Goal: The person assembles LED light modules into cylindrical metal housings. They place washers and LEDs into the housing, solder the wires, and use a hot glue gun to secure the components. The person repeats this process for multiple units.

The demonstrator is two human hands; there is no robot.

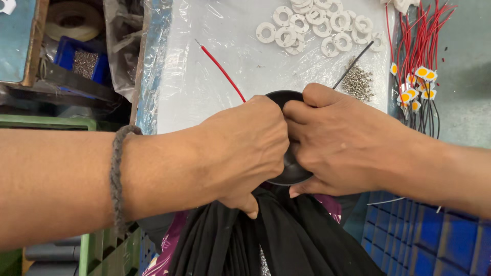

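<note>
Both hands close together around a round black housing (292,171), which is mostly hidden between them. My left hand (240,148) covers its left side, fingers curled under. My right hand (342,145) grips its right side, thumb below the rim. A red wire (221,70) runs out from between the hands toward the upper left, and a black wire (353,64) toward the upper right. A dark braided band (117,174) circles my left wrist.
A plastic-covered white worktop (204,87) carries several white ring parts (312,23), a heap of small screws (358,82), and a bundle of red and black wires with yellow square chips (417,84) at right. Black cloth (266,240) lies below; blue crate (429,245) at lower right.
</note>
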